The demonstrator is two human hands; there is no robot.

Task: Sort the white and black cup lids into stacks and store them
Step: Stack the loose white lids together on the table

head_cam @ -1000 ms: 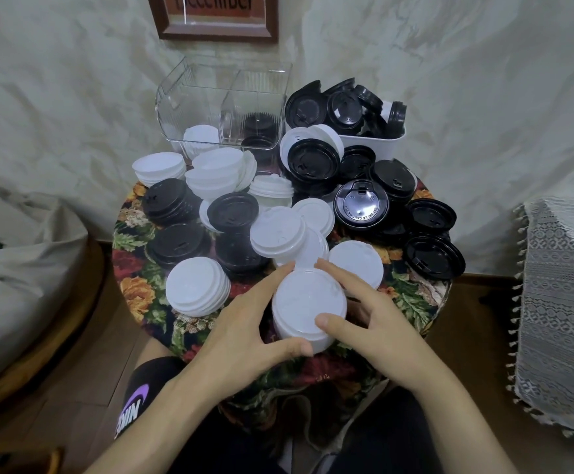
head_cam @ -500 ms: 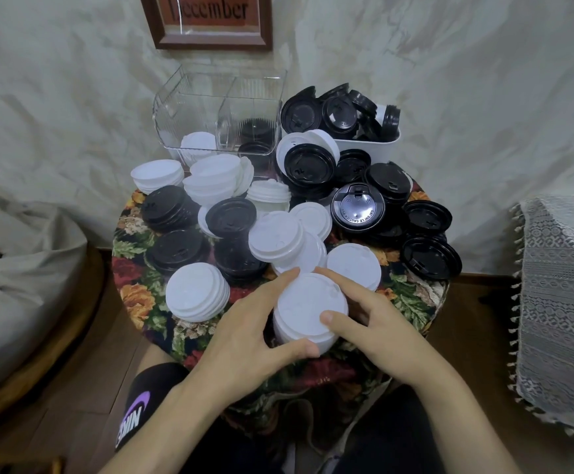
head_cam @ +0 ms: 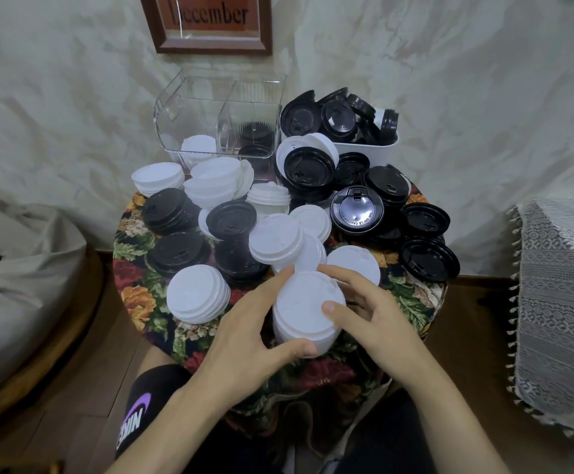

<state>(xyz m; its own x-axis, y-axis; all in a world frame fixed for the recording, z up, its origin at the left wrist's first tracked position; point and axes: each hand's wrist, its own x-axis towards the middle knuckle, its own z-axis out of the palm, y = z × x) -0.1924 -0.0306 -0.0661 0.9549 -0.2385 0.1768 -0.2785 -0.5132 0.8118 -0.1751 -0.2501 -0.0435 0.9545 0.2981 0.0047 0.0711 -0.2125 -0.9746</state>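
Your left hand (head_cam: 244, 340) wraps the stack of white lids (head_cam: 304, 306) from its left side, with the thumb curled round the near rim and the fingers reaching up toward the far rim. Your right hand (head_cam: 374, 323) grips the same stack from the right, thumb pad flat on the smooth top lid and index finger hooked over the far rim. The stack is made of matte white plastic discs with stepped rims, nested one in another. It is at the near edge of the round table (head_cam: 135, 289), which is draped in a woven floral cloth of reds, greens and oranges; whether it rests on the cloth cannot be told. Just to its left sits a second white stack (head_cam: 198, 292), tilted slightly. Behind that, toward the left edge, glossy black lids (head_cam: 177, 253) lie in low nested piles. At the far edge a clear ribbed bin (head_cam: 220, 121), split by a divider, holds white lids in its left compartment and black ones in its right. Beside it a white tub (head_cam: 367, 152) is heaped with black lids on edge.
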